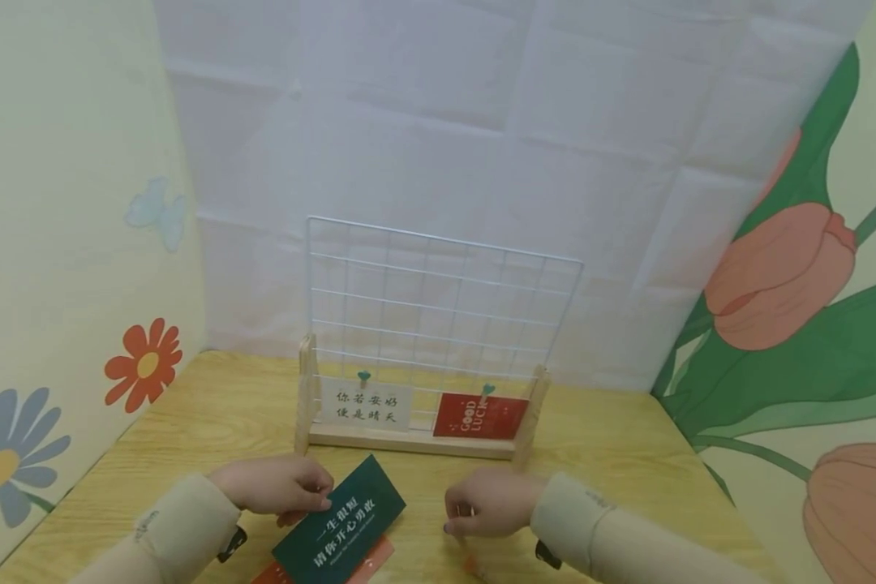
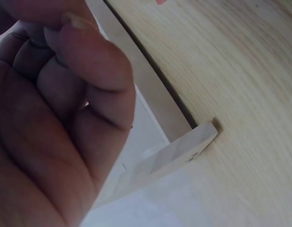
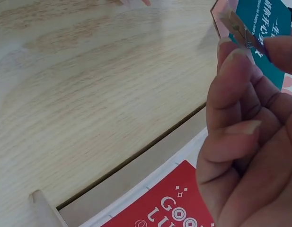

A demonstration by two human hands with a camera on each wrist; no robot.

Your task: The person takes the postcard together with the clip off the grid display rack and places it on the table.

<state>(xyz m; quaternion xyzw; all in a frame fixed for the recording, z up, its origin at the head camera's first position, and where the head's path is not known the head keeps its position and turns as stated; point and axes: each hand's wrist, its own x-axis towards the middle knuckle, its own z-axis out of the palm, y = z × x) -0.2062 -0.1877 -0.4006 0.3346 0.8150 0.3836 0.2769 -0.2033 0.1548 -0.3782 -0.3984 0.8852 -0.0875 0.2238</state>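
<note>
Using your left hand (image 1: 281,485), you pinch the green card (image 1: 340,526) at its 10 o'clock edge; right hand (image 1: 492,503) pinches wooden clip (image 3: 239,30). Card's likely light, bendy; hold by edges.

The left hand (image 1: 276,485) and right hand (image 1: 495,501) both pinch.

Matt green paper card (image 1: 339,523), wooden peg (image 3: 243,33), smooth wooden stand (image 1: 409,441), metal wire grid (image 1: 438,305), creased cloth backdrop (image 1: 467,122)
</note>
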